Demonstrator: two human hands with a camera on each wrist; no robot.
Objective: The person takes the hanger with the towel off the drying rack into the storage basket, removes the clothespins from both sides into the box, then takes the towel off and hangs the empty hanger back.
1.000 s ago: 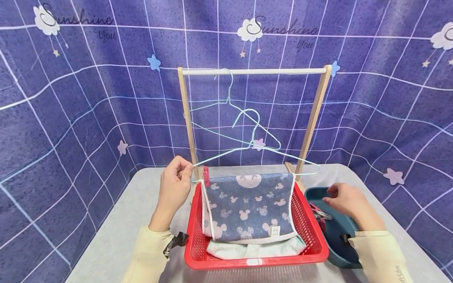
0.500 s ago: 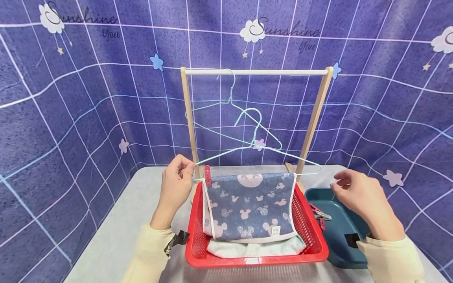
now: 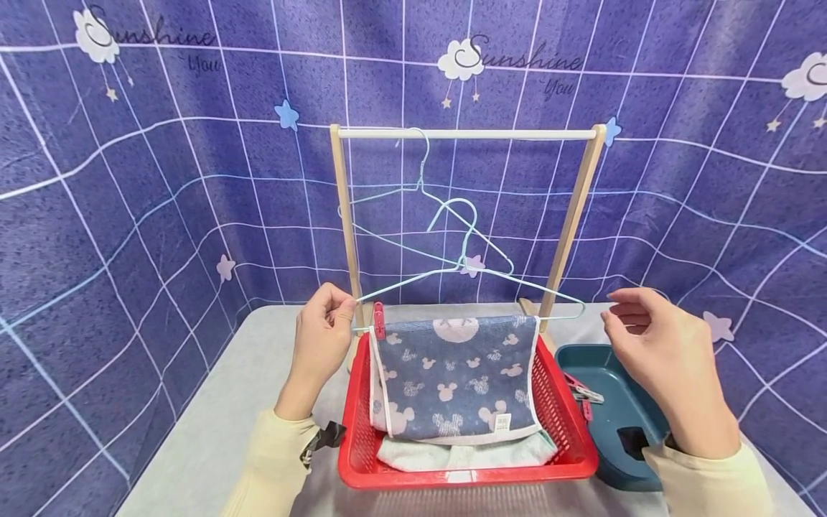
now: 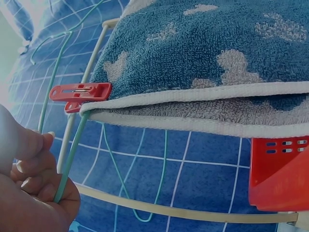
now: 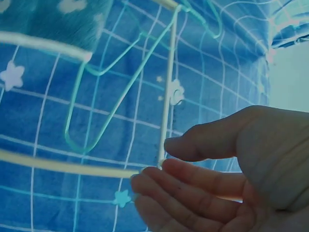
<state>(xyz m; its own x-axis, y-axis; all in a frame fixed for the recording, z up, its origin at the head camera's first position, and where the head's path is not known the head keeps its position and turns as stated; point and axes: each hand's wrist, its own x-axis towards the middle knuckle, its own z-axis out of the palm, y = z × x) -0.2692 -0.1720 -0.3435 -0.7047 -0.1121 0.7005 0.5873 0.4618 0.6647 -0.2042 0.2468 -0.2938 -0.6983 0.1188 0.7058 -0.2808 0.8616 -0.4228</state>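
Note:
My left hand (image 3: 323, 323) pinches the left end of a mint-green wire hanger (image 3: 413, 278). Draped over the hanger's lower bar is a blue towel (image 3: 452, 380) with pale mouse-head shapes. A red clothespin (image 4: 82, 92) clips the towel's left corner to the bar, close to my left fingers. My right hand (image 3: 665, 359) is raised to the right of the hanger, above the dark teal tray (image 3: 629, 416). In the right wrist view its fingers are loosely bent, thumb apart from them, with nothing showing between. The towel's right corner has no clothespin on it.
A red basket (image 3: 468, 477) stands below the towel, a white cloth (image 3: 465, 457) inside. Behind is a wooden rack (image 3: 571, 230) with a second hanger (image 3: 421, 161) on its rod. Several clothespins (image 3: 584, 393) lie in the tray.
My right hand has risen out of the tray and turned, now level with the hanger's right end. The left hand, hanger and towel hold almost the same place.

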